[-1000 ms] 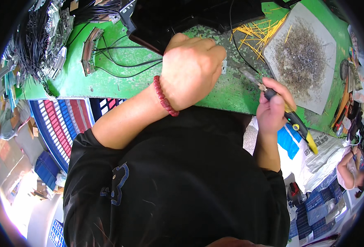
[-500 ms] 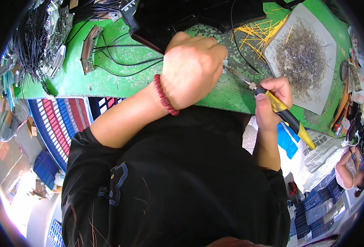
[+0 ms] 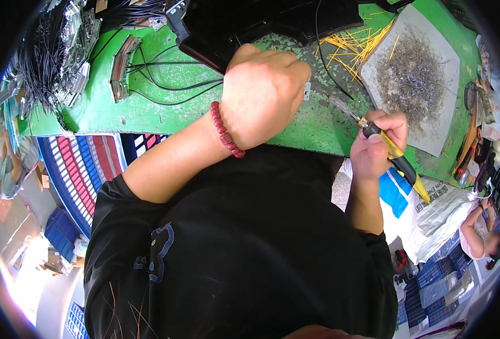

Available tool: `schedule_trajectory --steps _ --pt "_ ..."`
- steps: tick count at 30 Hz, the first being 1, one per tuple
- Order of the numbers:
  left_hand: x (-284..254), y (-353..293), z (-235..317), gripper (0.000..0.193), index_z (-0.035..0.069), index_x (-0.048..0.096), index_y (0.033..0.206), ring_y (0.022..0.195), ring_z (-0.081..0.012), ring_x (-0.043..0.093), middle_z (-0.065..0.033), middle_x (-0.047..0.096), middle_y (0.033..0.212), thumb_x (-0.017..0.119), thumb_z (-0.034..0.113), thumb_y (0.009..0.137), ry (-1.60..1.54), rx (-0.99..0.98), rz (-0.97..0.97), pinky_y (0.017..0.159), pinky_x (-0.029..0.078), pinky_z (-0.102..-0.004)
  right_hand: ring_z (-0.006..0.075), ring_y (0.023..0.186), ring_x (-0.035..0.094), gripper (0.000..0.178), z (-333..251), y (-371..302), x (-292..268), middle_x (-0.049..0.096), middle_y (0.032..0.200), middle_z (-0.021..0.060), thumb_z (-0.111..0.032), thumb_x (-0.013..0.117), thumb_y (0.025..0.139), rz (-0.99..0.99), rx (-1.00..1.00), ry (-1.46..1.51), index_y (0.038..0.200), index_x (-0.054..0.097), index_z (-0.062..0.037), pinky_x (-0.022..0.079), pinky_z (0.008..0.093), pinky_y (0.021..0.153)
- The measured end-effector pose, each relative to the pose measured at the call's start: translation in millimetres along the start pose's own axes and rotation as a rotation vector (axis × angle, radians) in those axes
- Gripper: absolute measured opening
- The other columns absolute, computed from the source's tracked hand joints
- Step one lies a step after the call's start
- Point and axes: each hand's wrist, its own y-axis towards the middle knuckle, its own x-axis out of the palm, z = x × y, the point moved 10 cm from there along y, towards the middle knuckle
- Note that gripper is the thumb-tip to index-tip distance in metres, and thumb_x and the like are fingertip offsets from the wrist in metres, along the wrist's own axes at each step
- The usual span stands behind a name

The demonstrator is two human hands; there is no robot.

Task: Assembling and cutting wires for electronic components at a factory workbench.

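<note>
My right hand (image 3: 380, 141) grips a yellow and black soldering iron (image 3: 412, 172), its metal tip slanting up and left over the worn green tabletop (image 3: 182, 121). My left hand (image 3: 264, 96), with a red bead bracelet at the wrist, is closed, knuckles up, above the table. What its fingers hold is hidden from me. A small pale piece (image 3: 307, 90) shows just past those fingers. Black cables (image 3: 176, 89) run under the left hand from a curved metal-edged part (image 3: 122, 68). The iron's tip is apart from the left hand.
A large black housing (image 3: 255, 22) stands behind my left hand. Thin yellow sticks or tubes (image 3: 357, 48) lie beside a grey board (image 3: 399, 113) covered with dark debris and clippings. Bundled black cables with metal parts (image 3: 46, 62) crowd the far left. A white sack (image 3: 431, 226) sits lower right.
My right hand has drawn the soldering iron slightly right and down, so its tip is farther from my left hand. The left hand has barely moved.
</note>
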Motion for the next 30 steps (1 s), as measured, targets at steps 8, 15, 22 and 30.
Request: schedule_trajectory --steps 8,15,22,30 --pt "0.1 0.8 1.8 0.012 0.008 0.054 0.069 0.065 -0.0258 0.058 -0.0051 0.053 0.065 0.065 0.007 0.073 0.007 0.013 -0.011 0.063 0.039 -0.0371 0.0097 0.065 0.052 0.033 -5.6 -4.5 2.2 0.058 0.079 0.0058 -0.020 0.072 0.084 0.051 -0.052 -0.126 0.102 0.050 -0.0033 0.043 0.0229 0.060" --pt "1.9 3.1 4.0 0.011 0.009 0.056 0.071 0.068 -0.0260 0.059 -0.0052 0.054 0.068 0.066 0.008 0.074 0.057 0.015 -0.057 0.065 0.040 -0.0375 0.0172 0.068 0.066 0.034 -6.6 -1.0 12.6 0.068 0.085 0.0158 -0.016 0.063 0.095 -0.067 -0.012 -0.159 0.122 0.054 0.0033 0.050 0.0239 0.055" --pt "2.6 3.7 5.0 0.009 0.009 0.059 0.077 0.074 -0.0263 0.060 -0.0051 0.059 0.077 0.067 0.009 0.074 0.183 0.021 -0.099 0.067 0.043 -0.0380 0.0217 0.061 0.065 0.026 -32.9 27.9 63.2 0.069 0.080 0.0098 0.003 0.074 0.075 -0.163 -0.353 -0.721 0.098 0.068 -0.0073 0.049 0.0295 0.055" --pt "-14.6 5.5 -4.0 0.009 0.007 0.060 0.079 0.071 -0.0293 0.061 -0.0085 0.061 0.077 0.067 0.008 0.076 -0.025 -0.080 0.005 0.064 0.047 -0.0389 0.0221 0.063 0.065 0.042 -16.0 19.2 76.4 0.067 0.076 0.0082 0.002 0.079 0.067 -0.202 -0.288 -0.663 0.103 0.062 -0.0085 0.050 0.0302 0.057"
